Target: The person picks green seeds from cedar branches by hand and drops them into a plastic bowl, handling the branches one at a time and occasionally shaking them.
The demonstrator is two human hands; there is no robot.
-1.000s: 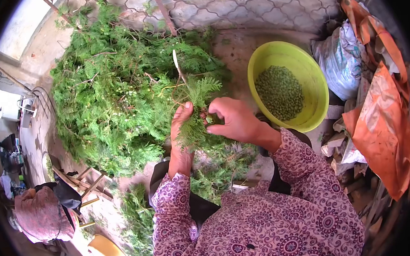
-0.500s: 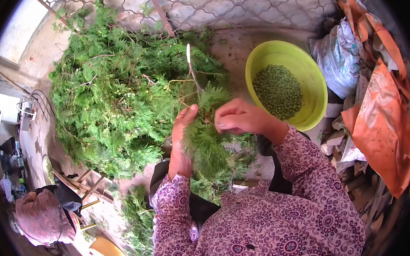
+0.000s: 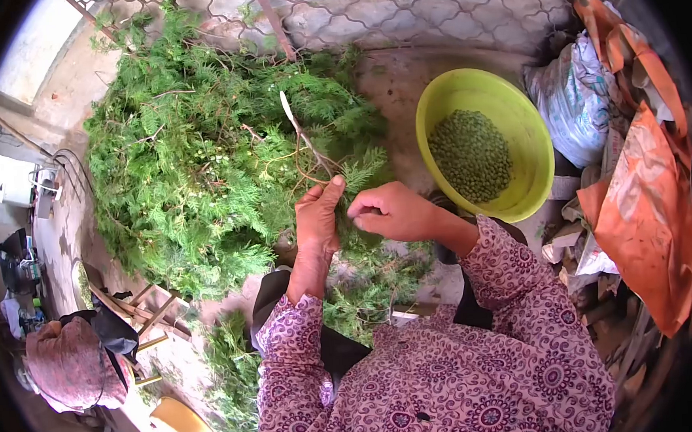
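Note:
My left hand (image 3: 317, 220) is closed round a leafy evergreen branch (image 3: 303, 133), thumb pressed on its stem. The branch's pale, cut end points up and to the left, and green sprigs hang below the grip. Just to the right, my right hand (image 3: 400, 211) has its fingers curled together beside the foliage; anything between the fingertips is too small to make out. Beyond my left hand lies a big heap of green cuttings (image 3: 188, 166). A yellow-green basin (image 3: 536, 157) at the right holds many small round green pieces (image 3: 471, 157).
White sacks (image 3: 572, 95) and an orange sack (image 3: 645, 213) lie right of the basin. Wire mesh (image 3: 420, 9) runs along the wall at the back. More cuttings (image 3: 233, 381) lie at lower left, near a yellow container (image 3: 183, 420) and a draped pinkish cloth (image 3: 70, 363).
The branch has tipped left, its cut end lower than before. My left hand has turned and moved slightly right; my right hand has come down and a little left.

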